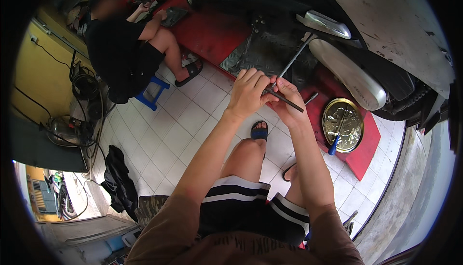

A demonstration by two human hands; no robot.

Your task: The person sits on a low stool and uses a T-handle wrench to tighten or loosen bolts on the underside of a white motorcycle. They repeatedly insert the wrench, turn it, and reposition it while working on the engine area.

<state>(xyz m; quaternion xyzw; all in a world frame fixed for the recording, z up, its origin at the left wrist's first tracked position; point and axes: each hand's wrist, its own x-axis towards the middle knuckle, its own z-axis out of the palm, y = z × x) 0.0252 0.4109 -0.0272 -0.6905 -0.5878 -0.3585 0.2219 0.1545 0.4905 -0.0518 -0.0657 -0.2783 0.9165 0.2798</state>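
My left hand [248, 91] is closed around a dark metal bar [292, 103], whose free end juts out down to the right. Close beside it, my right hand [285, 98] grips where that bar meets a long silver rod [295, 57]. The rod rises toward the silver exhaust muffler [345, 72] and the smaller silver part [328, 24] above it; its far end is too small to make out. Below my right hand, a short metal tool [311, 96] lies near a round golden tray [342, 106] that has a blue-handled tool [333, 144] across it.
A red lift platform [195, 33] with a dark treaded plate spans the top. At upper left a co-worker in black [115, 43] sits on a blue stool [152, 96], handling something. Hoses, a metal tank [62, 135] and a black cloth [118, 178] are at left, on or beside the tiled floor [169, 125].
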